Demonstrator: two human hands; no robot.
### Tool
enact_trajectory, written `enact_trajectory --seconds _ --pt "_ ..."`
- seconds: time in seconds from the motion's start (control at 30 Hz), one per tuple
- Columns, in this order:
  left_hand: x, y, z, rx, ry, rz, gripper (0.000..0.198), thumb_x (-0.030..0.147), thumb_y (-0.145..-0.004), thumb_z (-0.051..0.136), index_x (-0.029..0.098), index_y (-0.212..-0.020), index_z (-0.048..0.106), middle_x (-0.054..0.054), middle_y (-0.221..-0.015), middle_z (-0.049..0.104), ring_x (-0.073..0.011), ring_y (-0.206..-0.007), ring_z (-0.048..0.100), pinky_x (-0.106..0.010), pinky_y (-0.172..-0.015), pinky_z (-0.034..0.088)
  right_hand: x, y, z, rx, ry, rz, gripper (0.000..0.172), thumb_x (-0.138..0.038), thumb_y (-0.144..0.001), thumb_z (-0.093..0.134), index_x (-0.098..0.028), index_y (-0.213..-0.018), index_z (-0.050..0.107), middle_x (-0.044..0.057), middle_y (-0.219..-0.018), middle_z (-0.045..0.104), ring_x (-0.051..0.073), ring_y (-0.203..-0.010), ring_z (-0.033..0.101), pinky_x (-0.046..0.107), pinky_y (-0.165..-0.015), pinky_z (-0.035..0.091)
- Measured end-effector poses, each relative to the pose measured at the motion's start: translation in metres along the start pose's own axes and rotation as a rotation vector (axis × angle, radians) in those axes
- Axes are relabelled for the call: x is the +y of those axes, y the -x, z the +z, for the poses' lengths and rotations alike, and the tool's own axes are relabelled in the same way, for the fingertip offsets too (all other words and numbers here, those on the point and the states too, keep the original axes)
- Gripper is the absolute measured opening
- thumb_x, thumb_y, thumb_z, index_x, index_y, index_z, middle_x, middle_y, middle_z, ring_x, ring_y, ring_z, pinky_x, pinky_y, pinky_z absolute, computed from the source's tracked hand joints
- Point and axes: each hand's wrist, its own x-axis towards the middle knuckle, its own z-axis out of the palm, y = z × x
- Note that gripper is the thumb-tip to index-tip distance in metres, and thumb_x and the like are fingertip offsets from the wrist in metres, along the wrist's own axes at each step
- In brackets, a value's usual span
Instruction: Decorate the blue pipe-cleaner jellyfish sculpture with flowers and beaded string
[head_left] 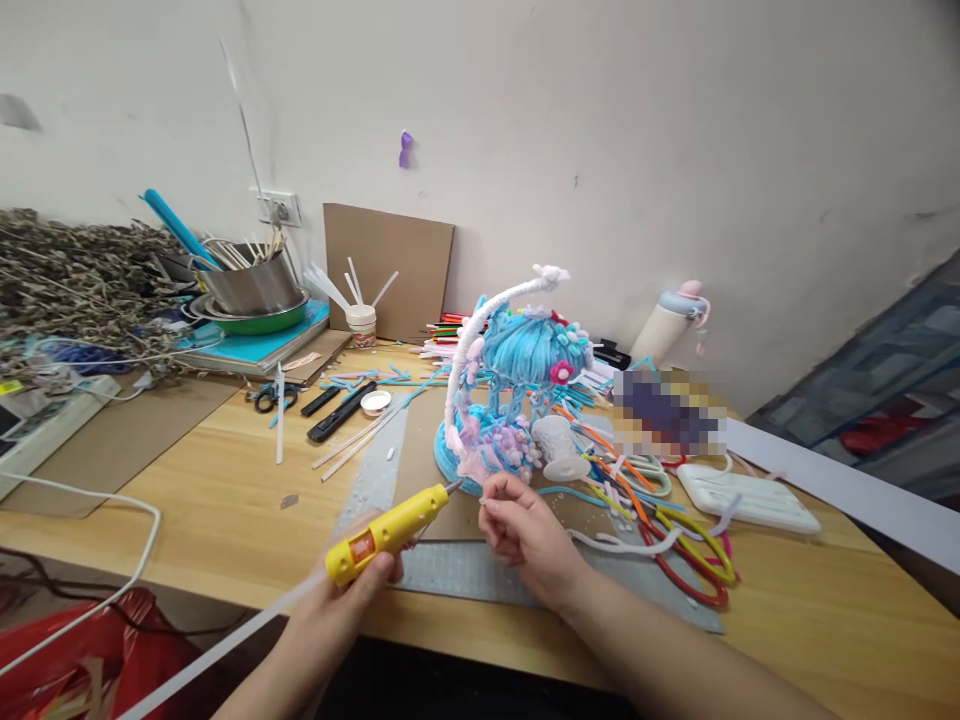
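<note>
My left hand (369, 560) is wrapped round a yellow hot glue gun (388, 532), with a long glue stick (247, 628) trailing from its rear. The gun's nozzle points right, close to the fingertips of my right hand (517, 515). Those fingers are pinched together; a tiny pale bit shows at their tips, too small to name. Just beyond both hands stands a craft of fuzzy pipe cleaners (529, 345), with a blue domed top, a blue base, pink and lilac clusters and a curved white stem (459, 375). A spool of white thread (559, 447) is beside its base.
Scissors (268, 398), a black utility knife (341, 412) and a white lid (376, 402) lie to the left. Coloured pipe cleaners (701, 560) and a white power bank (748, 497) are on the right. A paper cup (361, 325) and a bottle (667, 318) stand behind.
</note>
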Motion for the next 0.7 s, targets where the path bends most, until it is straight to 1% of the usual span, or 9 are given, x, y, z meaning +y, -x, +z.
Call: enact_trajectory --seconds 0.17,0.23,0.3,0.4,0.43,0.47,0.53,0.6,0.7 --pt "0.011 -0.005 0.016 0.024 0.23 -0.122 0.038 0.054 -0.081 0.055 0.019 -0.088 0.07 -0.008 -0.081 0.067 -0.0141 -0.057 0.052 -0.026 -0.049 0.043 -0.002 0.005 0.002 0.036 0.055 -0.111 0.023 -0.035 -0.074 0.066 -0.02 -0.079 0.05 -0.008 -0.055 0.045 0.003 -0.041 0.023 0.018 -0.04 0.012" --pt "0.007 -0.008 0.019 0.027 0.303 -0.15 0.037 0.052 -0.081 0.056 0.018 -0.085 0.069 -0.007 -0.082 0.067 -0.0123 -0.054 0.051 -0.025 -0.045 0.04 -0.016 0.014 -0.002 0.114 0.135 -0.246 0.021 -0.037 -0.078 0.064 -0.02 -0.079 0.051 -0.007 -0.058 0.047 0.004 -0.042 0.028 0.019 -0.041 0.018" --pt "0.0 -0.013 0.018 0.016 0.355 -0.2 0.037 0.053 -0.08 0.057 0.017 -0.082 0.068 -0.007 -0.078 0.066 -0.0105 -0.051 0.049 -0.023 -0.043 0.038 -0.039 0.023 -0.016 0.243 0.322 -0.403 0.019 -0.038 -0.082 0.059 -0.021 -0.082 0.052 -0.003 -0.066 0.054 0.007 -0.048 0.04 0.021 -0.044 0.026" --pt "-0.01 -0.02 0.014 0.014 0.443 -0.274 0.041 0.055 -0.078 0.058 0.015 -0.079 0.067 -0.006 -0.073 0.066 -0.0085 -0.046 0.048 -0.021 -0.04 0.036 -0.079 0.031 -0.063 0.495 0.728 -0.389 0.017 -0.038 -0.085 0.052 -0.021 -0.083 0.051 -0.001 -0.07 0.058 0.01 -0.05 0.046 0.024 -0.048 0.033" --pt "-0.011 -0.022 0.013 0.022 0.468 -0.281 0.041 0.055 -0.077 0.06 0.015 -0.079 0.067 -0.006 -0.073 0.066 -0.0082 -0.046 0.049 -0.02 -0.04 0.036 -0.091 0.03 -0.084 0.627 0.908 -0.366 0.016 -0.037 -0.085 0.051 -0.021 -0.083 0.052 0.001 -0.07 0.06 0.012 -0.053 0.049 0.025 -0.051 0.035" --pt "-0.012 -0.023 0.013 0.036 0.487 -0.284 0.041 0.055 -0.076 0.061 0.014 -0.079 0.067 -0.006 -0.072 0.066 -0.008 -0.045 0.049 -0.019 -0.04 0.036 -0.1 0.026 -0.106 0.776 1.116 -0.345 0.015 -0.035 -0.085 0.05 -0.021 -0.083 0.053 0.003 -0.073 0.061 0.015 -0.058 0.052 0.027 -0.055 0.037" --pt "-0.012 -0.024 0.013 0.071 0.512 -0.281 0.041 0.054 -0.075 0.063 0.014 -0.08 0.067 -0.006 -0.072 0.066 -0.0076 -0.045 0.049 -0.018 -0.04 0.036 -0.111 0.014 -0.147 0.956 1.572 -0.241 0.018 -0.031 -0.086 0.044 -0.019 -0.087 0.056 0.009 -0.08 0.063 0.023 -0.078 0.057 0.035 -0.067 0.04" --pt "-0.01 -0.023 0.015 0.092 0.526 -0.281 0.04 0.052 -0.075 0.064 0.013 -0.08 0.067 -0.007 -0.072 0.067 -0.0072 -0.044 0.049 -0.018 -0.04 0.036 -0.111 0.0 -0.18 0.976 1.883 -0.07 0.024 -0.027 -0.087 0.039 -0.016 -0.092 0.06 0.015 -0.092 0.065 0.031 -0.096 0.056 0.044 -0.078 0.039" --pt "-0.008 -0.021 0.016 0.103 0.532 -0.28 0.039 0.051 -0.074 0.065 0.012 -0.079 0.067 -0.008 -0.072 0.067 -0.0067 -0.043 0.048 -0.018 -0.041 0.036 -0.103 -0.018 -0.212 0.988 1.995 0.096 0.032 -0.026 -0.089 0.034 -0.016 -0.102 0.062 0.017 -0.127 0.056 0.035 -0.111 0.049 0.051 -0.085 0.037"
